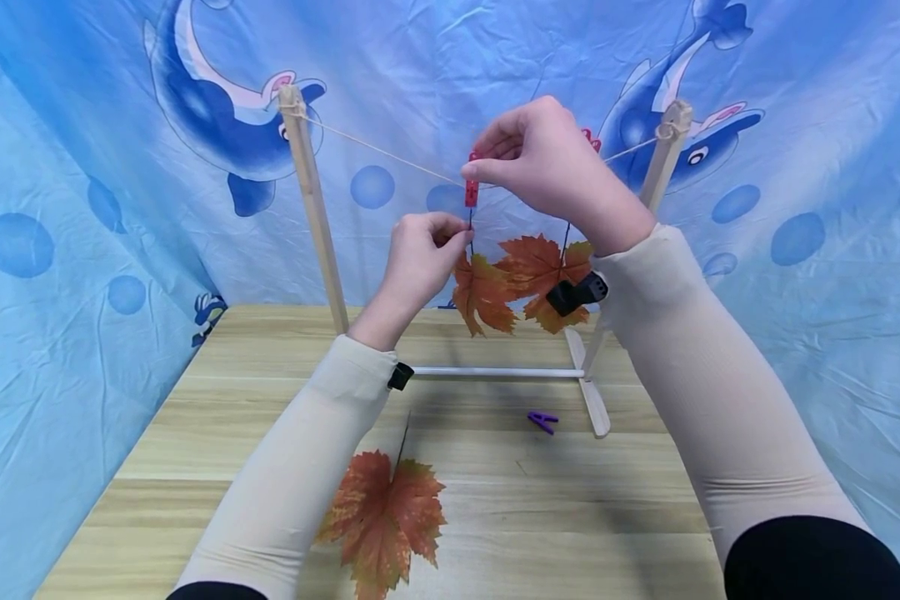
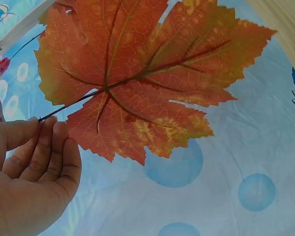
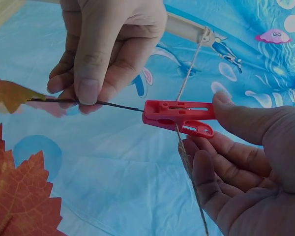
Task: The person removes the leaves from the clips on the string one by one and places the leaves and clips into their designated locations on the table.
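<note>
Your right grip (image 1: 543, 158) pinching a red clothespin (image 3: 174, 118) on the twine (image 1: 390, 153), left grip (image 1: 420, 258) pinching an autumn-leaf stem (image 3: 118, 105) below the twine

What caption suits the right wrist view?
Left hand pinches a leaf stem reaching a red clothespin, which the right hand holds across the string.

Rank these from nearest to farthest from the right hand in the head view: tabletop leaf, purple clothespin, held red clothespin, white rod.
1. Held red clothespin: in the right hand.
2. White rod: low, crosswise.
3. Purple clothespin: lower, right of center.
4. Tabletop leaf: lowest, toward the left.
</note>
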Action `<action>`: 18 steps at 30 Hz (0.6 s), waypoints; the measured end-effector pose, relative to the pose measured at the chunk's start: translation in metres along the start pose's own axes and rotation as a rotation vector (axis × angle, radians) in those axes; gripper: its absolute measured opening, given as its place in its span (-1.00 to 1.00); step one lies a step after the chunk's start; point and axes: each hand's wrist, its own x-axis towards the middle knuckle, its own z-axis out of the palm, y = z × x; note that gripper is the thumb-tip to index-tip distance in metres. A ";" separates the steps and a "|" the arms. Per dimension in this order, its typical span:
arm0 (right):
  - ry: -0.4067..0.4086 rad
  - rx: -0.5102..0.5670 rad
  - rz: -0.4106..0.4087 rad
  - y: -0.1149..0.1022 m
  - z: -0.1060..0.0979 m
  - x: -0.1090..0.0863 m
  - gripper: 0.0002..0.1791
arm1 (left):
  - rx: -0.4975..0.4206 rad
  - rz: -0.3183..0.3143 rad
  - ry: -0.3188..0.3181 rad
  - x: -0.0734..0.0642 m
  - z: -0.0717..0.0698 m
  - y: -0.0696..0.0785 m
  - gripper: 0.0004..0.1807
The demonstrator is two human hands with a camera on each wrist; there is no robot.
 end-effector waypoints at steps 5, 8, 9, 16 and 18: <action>0.069 0.002 0.018 0.001 0.003 0.000 -0.68 | 0.011 -0.005 -0.002 0.000 0.000 0.001 -0.86; 0.123 0.030 0.045 0.002 0.003 0.000 -0.68 | 0.014 -0.007 -0.004 0.000 0.000 0.001 -0.86; 0.139 0.038 0.048 0.002 0.003 0.000 -0.68 | 0.016 -0.006 -0.004 -0.001 0.000 0.002 -0.86; 0.227 0.053 -0.003 0.001 0.001 0.000 -0.69 | 0.025 -0.030 -0.019 -0.004 -0.002 0.003 -0.88; 0.240 0.055 -0.001 0.000 -0.001 0.001 -0.69 | 0.029 -0.034 -0.021 -0.006 -0.002 0.002 -0.88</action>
